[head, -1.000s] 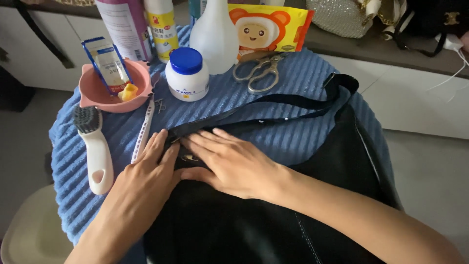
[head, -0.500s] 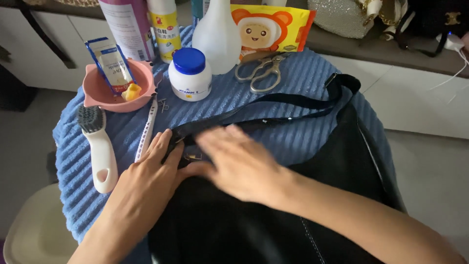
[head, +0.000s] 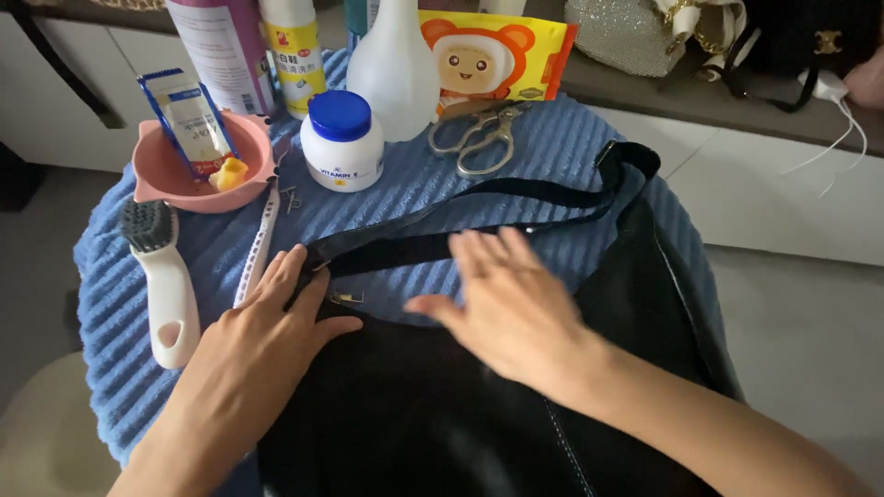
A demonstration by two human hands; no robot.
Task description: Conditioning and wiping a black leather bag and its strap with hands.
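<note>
Black leather fills the near side: a black bag [head: 442,414] lies on a blue ribbed towel [head: 571,156], its strap [head: 516,198] looping toward the scissors [head: 479,138]. The left hand [head: 267,340] lies flat on the bag's upper left corner, fingers together, gripping nothing. The right hand [head: 516,308] hovers or rests over the top edge, fingers spread; contact is unclear. Left of them lie 1 white brush [head: 166,281], a pink bowl [head: 161,179] and a white jar [head: 343,143].
</note>
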